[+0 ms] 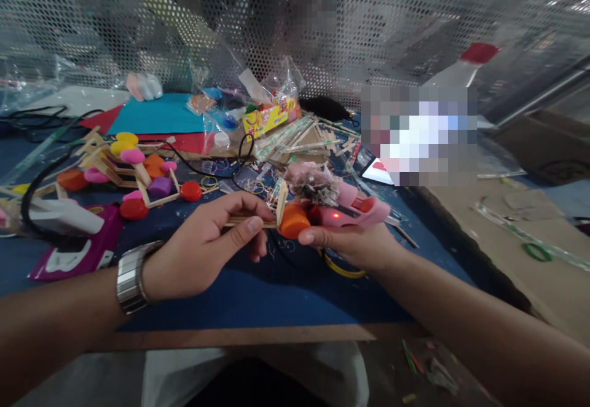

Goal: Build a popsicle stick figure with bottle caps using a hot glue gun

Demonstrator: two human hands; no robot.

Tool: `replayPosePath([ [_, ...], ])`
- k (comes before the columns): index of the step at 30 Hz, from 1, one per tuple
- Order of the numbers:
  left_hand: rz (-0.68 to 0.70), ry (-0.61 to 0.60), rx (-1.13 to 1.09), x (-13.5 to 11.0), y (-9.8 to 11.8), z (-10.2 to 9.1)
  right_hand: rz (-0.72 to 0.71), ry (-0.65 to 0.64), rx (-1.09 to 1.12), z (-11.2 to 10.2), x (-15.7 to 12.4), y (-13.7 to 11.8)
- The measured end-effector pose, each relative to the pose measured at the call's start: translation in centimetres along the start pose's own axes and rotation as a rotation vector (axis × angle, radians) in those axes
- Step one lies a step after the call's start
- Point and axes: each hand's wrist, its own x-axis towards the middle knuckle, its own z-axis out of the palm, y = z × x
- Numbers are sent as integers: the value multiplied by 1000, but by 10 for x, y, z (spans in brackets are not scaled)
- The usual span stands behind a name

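My left hand [203,241], wearing a metal watch, pinches a small frame of wooden craft sticks [282,204] between thumb and fingers. An orange bottle cap [295,221] sits at the frame's right end. My right hand [357,246] is wrapped from below around a pink hot glue gun [364,211] with a lit red light. Greyish, stringy residue [318,185] covers part of the gun. My right thumb tip lies close to the orange cap; whether it touches is unclear. The gun's nozzle is hidden.
Left are stick models with coloured caps [159,185] and a purple power strip [78,247] with a black cable. Behind lie loose craft sticks [299,136], a yellow box [271,117] and blue paper [154,114]. A glowing blurred screen [419,136] stands right. Perforated metal [184,26] closes the back.
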Motion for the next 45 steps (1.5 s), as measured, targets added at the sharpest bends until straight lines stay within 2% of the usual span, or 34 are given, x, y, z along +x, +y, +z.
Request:
replayPosePath([
  [5, -4, 2, -15, 0, 0, 0, 35, 4, 35, 1, -1, 0],
  [12, -13, -1, -5, 0, 1, 0, 0, 21, 29, 1, -2, 4],
  [19, 0, -11, -17, 0, 0, -1, 51, -44, 43, -1, -1, 3],
  [25, -10, -13, -24, 0, -1, -1, 0, -21, 31, 0, 0, 1],
  [45, -13, -7, -7, 0, 1, 0, 34, -57, 30, -2, -2, 5],
])
